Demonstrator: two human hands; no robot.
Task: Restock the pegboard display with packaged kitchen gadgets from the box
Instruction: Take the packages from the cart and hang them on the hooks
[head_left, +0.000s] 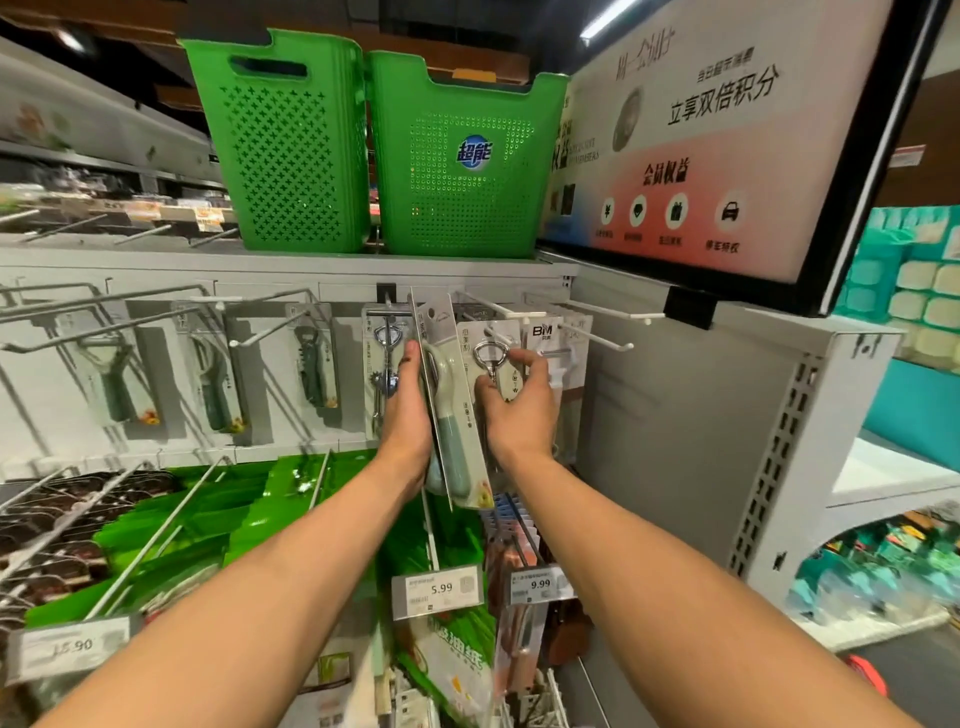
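Note:
My left hand (408, 415) grips a carded kitchen gadget with a pale green handle (453, 415), held edge-on and upright in front of the pegboard (675, 415). My right hand (519, 405) pinches a second carded pack with a metal opener (493, 358) just to its right, near a white peg hook (511, 312). Other carded gadgets hang behind: a corkscrew pack (385, 364) and a white pack marked BM (545, 338). The box is not in view.
Peelers and openers (213, 379) hang on hooks to the left. Bare white hooks (613, 312) jut out at the right. Two green baskets (457, 156) stand on the top shelf. Green packs and price tags (436, 590) hang below. A sign panel (701, 156) overhangs at the upper right.

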